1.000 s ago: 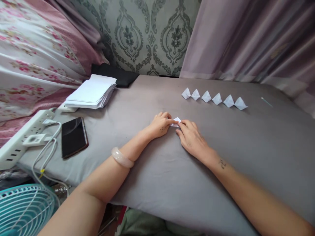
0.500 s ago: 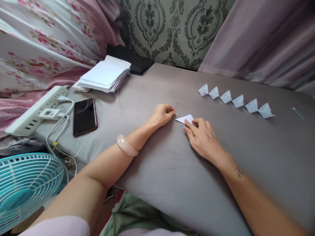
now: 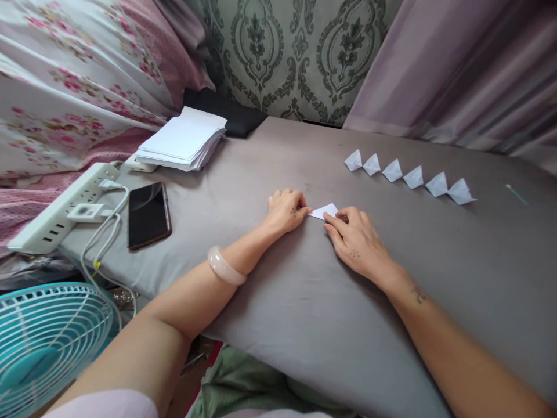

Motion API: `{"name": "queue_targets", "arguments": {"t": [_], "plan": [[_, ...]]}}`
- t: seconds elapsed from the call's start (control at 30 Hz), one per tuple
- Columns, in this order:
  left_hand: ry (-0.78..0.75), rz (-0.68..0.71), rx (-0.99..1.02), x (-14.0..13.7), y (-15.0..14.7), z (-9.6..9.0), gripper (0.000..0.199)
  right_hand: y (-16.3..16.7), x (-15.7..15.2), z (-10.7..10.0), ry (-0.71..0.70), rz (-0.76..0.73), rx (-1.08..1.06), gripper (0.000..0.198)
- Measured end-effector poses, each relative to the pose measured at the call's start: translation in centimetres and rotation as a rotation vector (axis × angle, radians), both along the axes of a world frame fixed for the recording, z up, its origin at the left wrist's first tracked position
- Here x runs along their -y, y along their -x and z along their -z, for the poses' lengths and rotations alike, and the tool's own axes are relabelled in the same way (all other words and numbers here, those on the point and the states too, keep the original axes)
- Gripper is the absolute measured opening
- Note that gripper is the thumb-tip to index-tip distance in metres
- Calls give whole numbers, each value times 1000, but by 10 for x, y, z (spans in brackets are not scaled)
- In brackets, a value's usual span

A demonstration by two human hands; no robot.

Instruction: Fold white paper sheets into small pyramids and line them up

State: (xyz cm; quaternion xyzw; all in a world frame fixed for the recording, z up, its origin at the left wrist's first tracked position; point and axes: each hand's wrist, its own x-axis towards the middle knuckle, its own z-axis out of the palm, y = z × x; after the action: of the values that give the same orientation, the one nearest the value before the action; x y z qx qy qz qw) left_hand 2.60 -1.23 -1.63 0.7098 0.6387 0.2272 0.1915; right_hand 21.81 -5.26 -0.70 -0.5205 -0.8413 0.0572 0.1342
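A small folded white paper (image 3: 324, 210) lies on the grey-covered table (image 3: 278, 313) between my hands. My left hand (image 3: 289, 209), with a pale bangle on its forearm, has thumb and forefinger pinched at the paper's left tip. From the right, my right hand (image 3: 354, 238) grips the paper's other end, its fingers pressed on the edge and partly covering it. Farther back on the right stand several folded paper shapes (image 3: 392, 170) in a slanting row.
A stack of white paper (image 3: 185, 138) sits at the back left, beside a black cloth-like item (image 3: 230, 113). Nearer are a phone (image 3: 148, 216), a power strip (image 3: 65, 206) with cables, and a blue fan (image 3: 47, 342). A thin pale stick (image 3: 516, 194) lies far right.
My left hand has moved slightly right and down, closing the gap to the paper's left tip. My right hand stays on the paper. The whole view has shifted a little.
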Motion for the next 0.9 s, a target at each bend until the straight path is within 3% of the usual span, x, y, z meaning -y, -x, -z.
{"name": "queue_targets", "arguments": {"t": [0.27,0.33,0.47,0.67,0.8,0.9], "plan": [[-74,195,11,2,-13,-3,17,0,-5,3,-53,26,-78,43],[-36,200,5,0,-13,-3,17,-2,-13,8,-57,36,-160,42],[8,214,9,-4,-11,-4,22,-5,-28,20,-45,99,-372,23],[6,212,50,-4,-11,-5,23,-7,-33,27,24,142,-615,31],[44,178,116,-4,-12,-4,23,-7,-30,29,-65,233,-463,42],[61,162,158,-2,-13,-4,23,-7,-27,29,-79,211,-338,40]]}}
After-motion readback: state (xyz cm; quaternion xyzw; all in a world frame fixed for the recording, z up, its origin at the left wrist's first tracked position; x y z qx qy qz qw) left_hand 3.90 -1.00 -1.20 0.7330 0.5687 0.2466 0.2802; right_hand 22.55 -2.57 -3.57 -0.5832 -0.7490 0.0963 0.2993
